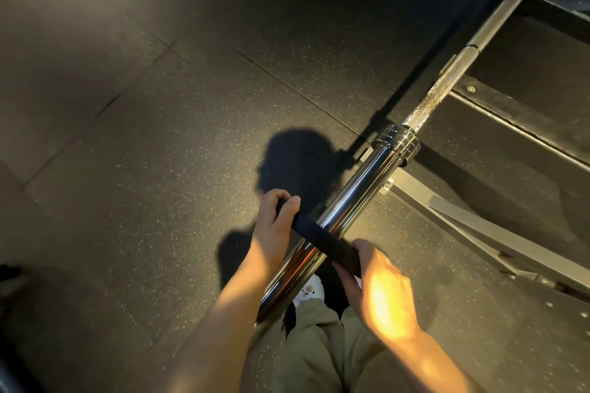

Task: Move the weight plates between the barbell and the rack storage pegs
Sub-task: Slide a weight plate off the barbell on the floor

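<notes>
Now both hands on thin black plate (322, 241), seen edge-on across shiny barbell sleeve (348, 198). Left hand (274, 226) grips far-left rim, fingers curled. Right hand (380, 287) grips near-right rim. Plate sits partway along sleeve, well short of collar (396, 141) ahead of hands. Going on or coming off: cannot tell. No storage pegs in view. Grey rack foot (479, 226) right of hands. Speckled floor (159, 137) below.
</notes>
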Demonstrator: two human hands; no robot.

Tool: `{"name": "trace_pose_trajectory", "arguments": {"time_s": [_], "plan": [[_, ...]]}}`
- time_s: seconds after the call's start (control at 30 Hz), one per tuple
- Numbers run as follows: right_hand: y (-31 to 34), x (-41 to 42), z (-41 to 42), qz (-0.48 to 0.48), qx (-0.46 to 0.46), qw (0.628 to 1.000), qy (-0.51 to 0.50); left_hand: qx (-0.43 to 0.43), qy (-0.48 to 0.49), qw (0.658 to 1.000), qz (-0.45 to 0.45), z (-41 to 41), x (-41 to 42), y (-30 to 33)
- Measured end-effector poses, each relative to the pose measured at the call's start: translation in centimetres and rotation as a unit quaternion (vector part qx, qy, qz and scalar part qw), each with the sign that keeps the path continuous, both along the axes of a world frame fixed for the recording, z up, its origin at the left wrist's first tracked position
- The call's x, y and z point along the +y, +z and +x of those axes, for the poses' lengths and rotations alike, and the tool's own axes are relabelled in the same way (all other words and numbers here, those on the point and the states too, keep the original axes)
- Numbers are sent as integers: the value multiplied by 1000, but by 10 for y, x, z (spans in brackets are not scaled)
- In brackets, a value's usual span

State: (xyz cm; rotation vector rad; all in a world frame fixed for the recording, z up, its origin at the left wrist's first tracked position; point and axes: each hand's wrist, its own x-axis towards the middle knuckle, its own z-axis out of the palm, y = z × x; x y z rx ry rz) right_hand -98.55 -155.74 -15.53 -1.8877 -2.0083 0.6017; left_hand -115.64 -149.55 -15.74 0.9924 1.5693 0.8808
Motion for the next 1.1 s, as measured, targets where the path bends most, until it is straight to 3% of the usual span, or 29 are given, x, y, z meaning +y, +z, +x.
{"name": "trace_pose_trajectory", "arguments": {"time_s": [0.3, 0.53, 0.83, 1.1], "plan": [[-7, 0, 8, 13, 35, 999, 22, -34, 22, 999, -24, 3, -3, -5], [-6, -5, 4, -9, 38, 999, 14, -12, 56, 998, -20, 9, -7, 2], [-13, -28, -3, -57, 79, 989, 113, -14, 129, 991, -32, -4, -35, 3], [-22, -30, -5, -30, 73, 993, 87, -28, 152, 988, 0, 6, -37, 6]]}}
